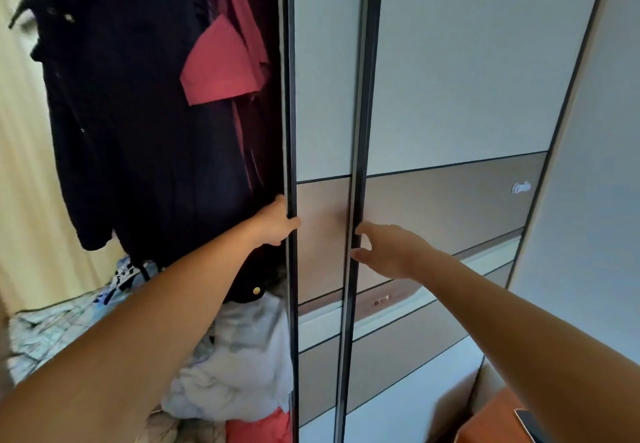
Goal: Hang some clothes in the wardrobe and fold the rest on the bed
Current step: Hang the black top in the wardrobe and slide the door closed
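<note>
left grip (280,220) wrapped round the dark edge of the left door (322,96), thumb in front, fingers tucked behind. right grip (384,245) loosely open, fingertips just at the edge of the right door (467,78), clasping nothing. clothes in the opening at upper left of the frame: dark coat (138,113) and red garment (221,61) hanging, with a pale pile (235,366) heaped below at lower centre.

looks like sliding the left door along its track to change the opening. best done with a level push straight along the track, no twisting, steadying with the right grip against the other frame. worth keeping fingertips out of the narrow gap between the two dark edges, a likely pinch spot.

coat just beside the door edge, pile pressed close to it lower down: probably liable to snag. flat panels across the right of the frame, only a small white knob (521,186) near the far edge. orange surface (491,418) at lower right, near the right forearm.
</note>
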Tool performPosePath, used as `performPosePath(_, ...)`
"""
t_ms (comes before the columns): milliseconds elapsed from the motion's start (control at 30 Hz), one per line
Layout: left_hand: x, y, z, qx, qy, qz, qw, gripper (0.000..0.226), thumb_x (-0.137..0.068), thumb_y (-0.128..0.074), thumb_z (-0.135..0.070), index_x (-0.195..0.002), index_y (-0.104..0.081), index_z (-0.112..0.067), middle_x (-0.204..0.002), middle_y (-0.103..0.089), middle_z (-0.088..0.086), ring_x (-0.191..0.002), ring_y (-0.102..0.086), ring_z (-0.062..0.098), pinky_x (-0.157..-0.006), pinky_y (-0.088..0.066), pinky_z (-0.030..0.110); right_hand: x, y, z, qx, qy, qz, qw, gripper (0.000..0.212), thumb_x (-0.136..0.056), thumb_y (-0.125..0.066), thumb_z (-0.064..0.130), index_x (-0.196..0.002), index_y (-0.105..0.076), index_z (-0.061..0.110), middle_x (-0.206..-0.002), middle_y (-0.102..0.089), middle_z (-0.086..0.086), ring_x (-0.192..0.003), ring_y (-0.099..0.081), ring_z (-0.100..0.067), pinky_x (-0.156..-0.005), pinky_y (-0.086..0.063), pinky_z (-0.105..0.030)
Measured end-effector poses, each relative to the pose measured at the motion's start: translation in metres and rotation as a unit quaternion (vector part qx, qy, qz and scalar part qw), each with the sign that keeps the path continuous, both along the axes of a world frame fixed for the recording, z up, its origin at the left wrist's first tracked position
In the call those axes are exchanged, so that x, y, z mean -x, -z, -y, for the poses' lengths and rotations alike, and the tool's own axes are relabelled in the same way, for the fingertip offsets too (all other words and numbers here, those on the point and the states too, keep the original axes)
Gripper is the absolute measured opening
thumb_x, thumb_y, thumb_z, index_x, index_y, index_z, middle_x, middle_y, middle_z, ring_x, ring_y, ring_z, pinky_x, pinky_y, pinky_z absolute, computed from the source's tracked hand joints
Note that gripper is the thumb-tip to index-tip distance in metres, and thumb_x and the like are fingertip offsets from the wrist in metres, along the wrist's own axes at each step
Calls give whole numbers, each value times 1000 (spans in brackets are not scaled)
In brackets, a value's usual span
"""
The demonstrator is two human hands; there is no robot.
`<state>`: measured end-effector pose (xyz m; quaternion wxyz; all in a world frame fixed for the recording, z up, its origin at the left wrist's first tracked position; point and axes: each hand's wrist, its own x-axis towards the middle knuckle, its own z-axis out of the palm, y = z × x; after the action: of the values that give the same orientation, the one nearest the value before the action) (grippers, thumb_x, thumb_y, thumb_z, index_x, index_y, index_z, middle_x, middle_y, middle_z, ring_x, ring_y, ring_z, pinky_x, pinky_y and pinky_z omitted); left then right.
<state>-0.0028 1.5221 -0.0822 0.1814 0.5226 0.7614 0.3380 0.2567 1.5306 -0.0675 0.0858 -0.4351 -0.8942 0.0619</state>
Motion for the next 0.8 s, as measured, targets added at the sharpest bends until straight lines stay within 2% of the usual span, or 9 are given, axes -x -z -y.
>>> performPosePath(133, 16, -5, 40, 35, -31, 14, 999, 51, -101, -56, -26, -145, -32, -20, -134, -50, 9, -117, -55, 27, -87, -59, 44, 24, -3, 7, 0, -46, 9, 999, 60, -100, -51, 49, -151, -36, 22, -145, -52, -8, -130, -51, -31, -105, -44, -45)
performPosePath(267, 42, -8, 82, 71, -69, -33, 995, 54, -99, -54, -33, -146, -30, -21, -122, -56, 15, -106, -60, 30, -90, -58, 50, 56, -13, 17, 10, -94, 13, 995, 57, -101, -52, 46, -151, -40, 19, -148, -50, -7, -133, -48, -29, -106, -40, -38)
performPosePath(333, 58, -9, 105, 84, -81, -64, 991, 63, -98, -53, -39, -152, -23, -23, -115, -56, 13, -98, -61, 28, -83, -59, 42, 74, -17, 21, 9, -105, 11, 994, 59, -101, -55, 45, -151, -41, 17, -150, -48, -7, -135, -47, -28, -107, -39, -37)
performPosePath(400, 72, -10, 130, 96, -90, -75, 988, 67, -99, -51, -42, -155, -18, -26, -118, -56, 14, -94, -60, 28, -73, -56, 38, 93, -21, 26, -4, -118, 5, 993, 60, -98, -59, 43, -150, -43, 17, -150, -48, -6, -136, -47, -27, -111, -39, -39)
performPosePath(500, 93, -12, 169, 115, -108, -71, 985, 70, -101, -48, -45, -158, -11, -28, -138, -48, 13, -112, -57, 31, -90, -56, 44, 126, -27, 33, -37, -138, -23, 989, 64, -92, -63, 47, -147, -41, 23, -141, -55, -4, -129, -53, -30, -105, -46, -44)
performPosePath(600, 115, -13, 206, 131, -130, -66, 981, 76, -102, -45, -47, -160, -1, -23, -156, -35, 10, -130, -46, 28, -106, -47, 43, 153, -37, 49, -99, -133, -80, 983, 66, -93, -60, 48, -147, -32, 24, -134, -48, -13, -121, -52, -37, -95, -50, -48)
performPosePath(667, 128, -15, 229, 137, -140, -64, 978, 80, -103, -45, -45, -160, 6, -18, -161, -26, 11, -143, -34, 30, -116, -35, 45, 170, -41, 60, -197, -111, -132, 965, 68, -90, -64, 45, -145, -29, 28, -137, -38, -15, -124, -43, -37, -92, -48, -50)
performPosePath(700, 134, -15, 240, 138, -143, -57, 978, 80, -104, -45, -45, -160, 6, -17, -162, -25, 10, -144, -33, 30, -117, -34, 44, 178, -43, 64, -250, -101, -142, 952, 76, -87, -68, 47, -147, -24, 31, -144, -31, -15, -131, -36, -37, -95, -46, -52)
performPosePath(800, 153, -14, 267, 127, -137, -33, 982, 79, -103, -46, -44, -161, 2, -20, -161, -27, 3, -139, -38, 23, -115, -37, 40, 204, -48, 78, -296, -95, -95, 946, 114, -81, -69, 63, -156, 13, 39, -163, 15, -15, -152, 10, -42, -115, -20, -64)
